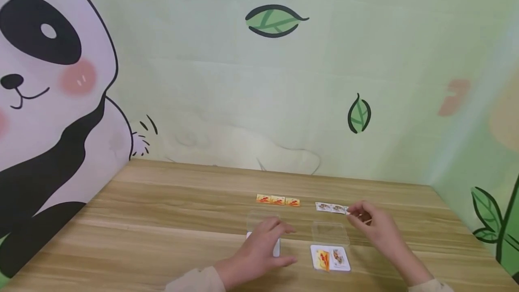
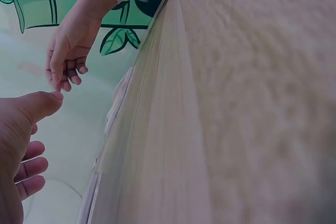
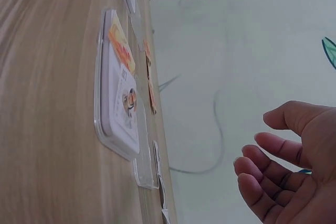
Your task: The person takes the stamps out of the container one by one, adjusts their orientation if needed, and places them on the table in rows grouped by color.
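Note:
My left hand (image 1: 263, 249) hovers over a small white case with a clear lid (image 1: 256, 220), hiding much of it; its thumb and fingers are spread and hold nothing. Beside it lies a second white case (image 1: 330, 266), its clear lid (image 1: 330, 233) folded back. On this case rest a yellow picture packet (image 1: 322, 259) and a white picture packet (image 1: 338, 257). My right hand (image 1: 375, 222) is at the right end of a row of white packets (image 1: 330, 207). In the right wrist view, the right fingers (image 3: 257, 177) are loosely bent, apart from the thumb, with nothing between them.
A row of three yellow packets (image 1: 278, 200) lies farther back on the wooden table (image 1: 170, 202), left of the white row. Behind the table hangs a pale green backdrop (image 1: 202, 80) with a panda and leaves printed on it.

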A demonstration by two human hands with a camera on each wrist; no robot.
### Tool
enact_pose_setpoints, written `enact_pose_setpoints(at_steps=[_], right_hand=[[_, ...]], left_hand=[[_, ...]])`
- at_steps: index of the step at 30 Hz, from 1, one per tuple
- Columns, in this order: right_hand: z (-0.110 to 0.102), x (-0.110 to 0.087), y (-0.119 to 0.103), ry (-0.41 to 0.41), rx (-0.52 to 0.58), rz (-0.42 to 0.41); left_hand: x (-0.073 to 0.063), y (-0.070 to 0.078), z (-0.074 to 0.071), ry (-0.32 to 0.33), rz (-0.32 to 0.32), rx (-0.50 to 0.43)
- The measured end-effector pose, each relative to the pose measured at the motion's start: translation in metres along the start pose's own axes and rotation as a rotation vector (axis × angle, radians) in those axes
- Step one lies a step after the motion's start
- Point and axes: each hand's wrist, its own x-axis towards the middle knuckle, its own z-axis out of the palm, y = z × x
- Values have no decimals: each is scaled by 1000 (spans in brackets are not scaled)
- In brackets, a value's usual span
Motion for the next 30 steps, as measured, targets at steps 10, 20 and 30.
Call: enact_pose_setpoints(at_steps=[10, 20, 30], right_hand=[[1, -6, -5, -48, 8, -174], [5, -11, -7, -142, 17, -249], [15, -12, -6, -241, 56, -331]], left_hand=[[9, 5, 12, 14, 35, -9], [14, 10, 23, -43, -56, -63], [14, 11, 34, -59, -101, -71]])
